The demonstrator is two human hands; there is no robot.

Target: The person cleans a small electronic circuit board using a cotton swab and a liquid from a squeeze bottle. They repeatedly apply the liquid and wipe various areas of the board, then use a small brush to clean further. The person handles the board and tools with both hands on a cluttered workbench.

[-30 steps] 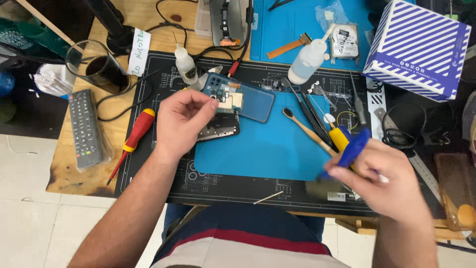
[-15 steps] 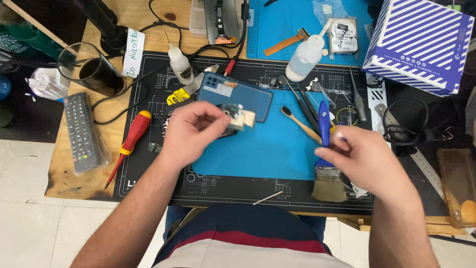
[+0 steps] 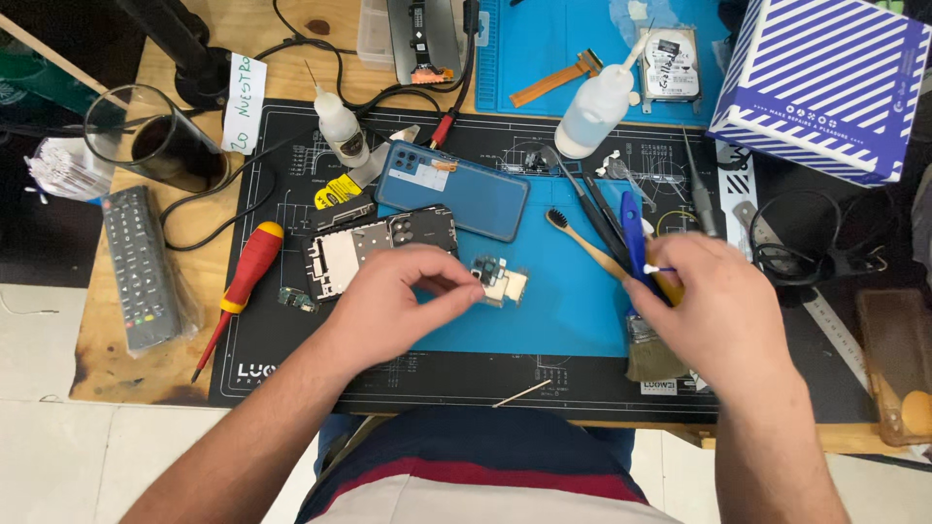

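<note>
A grey television remote control lies at the far left of the wooden counter, below a dark glass tumbler. Beside it, on the black repair mat, rests a red-and-yellow-handled screwdriver, and next to that an opened black smartphone frame with its insides showing. Just above the frame lies the blue smartphone back cover, with a small clear dropper bottle behind it. The left hand sits over the frame's lower edge, its fingers pinched together on a small circuit board with camera modules, held just over the blue silicone work pad at mid-mat. Right of the board, a dark-bristled wooden toothbrush lies diagonally on the pad beside black tweezers, with a white squeeze bottle farther back. The right hand has its fingers closed on a white-tipped cotton swab, above a blue-handled flat paintbrush. A blue-and-white striped cardboard box stands at the upper right.
</note>
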